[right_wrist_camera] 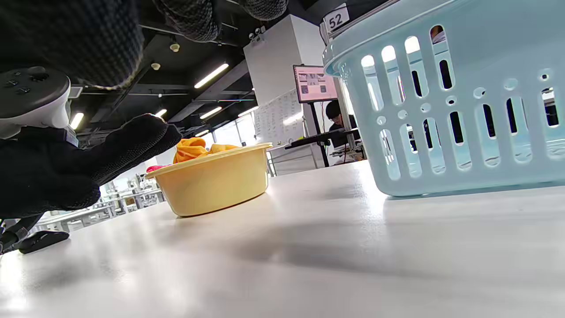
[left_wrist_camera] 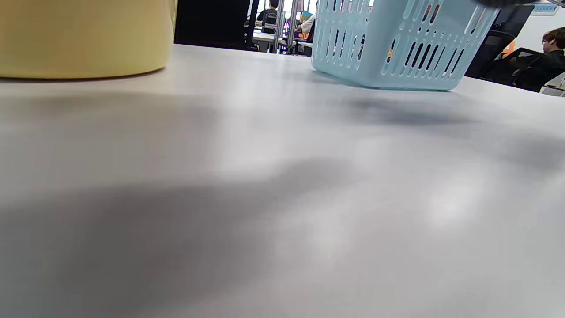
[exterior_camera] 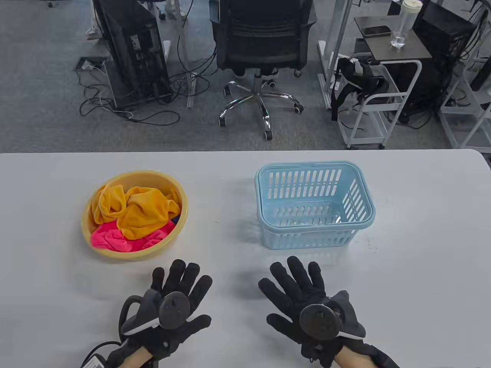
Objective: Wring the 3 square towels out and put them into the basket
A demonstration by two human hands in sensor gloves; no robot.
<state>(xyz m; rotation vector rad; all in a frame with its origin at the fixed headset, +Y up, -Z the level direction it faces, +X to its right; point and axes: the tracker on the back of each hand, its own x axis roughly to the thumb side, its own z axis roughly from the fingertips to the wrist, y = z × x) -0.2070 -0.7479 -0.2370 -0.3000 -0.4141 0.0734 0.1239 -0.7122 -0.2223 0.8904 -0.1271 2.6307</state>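
A yellow basin (exterior_camera: 135, 174) stands on the left of the white table and holds a crumpled orange towel (exterior_camera: 140, 209) on top of a pink towel (exterior_camera: 117, 238). A sliver of dark blue cloth (exterior_camera: 175, 219) shows beneath them. To the right stands a light blue slotted basket (exterior_camera: 310, 166) with nothing in it. My left hand (exterior_camera: 180, 293) lies near the front edge, just below the basin, fingers spread and holding nothing. My right hand (exterior_camera: 301, 291) is spread the same way, just in front of the basket. The right wrist view shows the basin (right_wrist_camera: 216, 185), the basket (right_wrist_camera: 454, 115) and my left hand (right_wrist_camera: 88, 170).
The table (exterior_camera: 414, 268) runs wide to the right of the basket. Beyond its far edge are an office chair (exterior_camera: 261, 46), a computer tower (exterior_camera: 130, 50) with cables and a white cart (exterior_camera: 368, 103). People sit at desks in the background.
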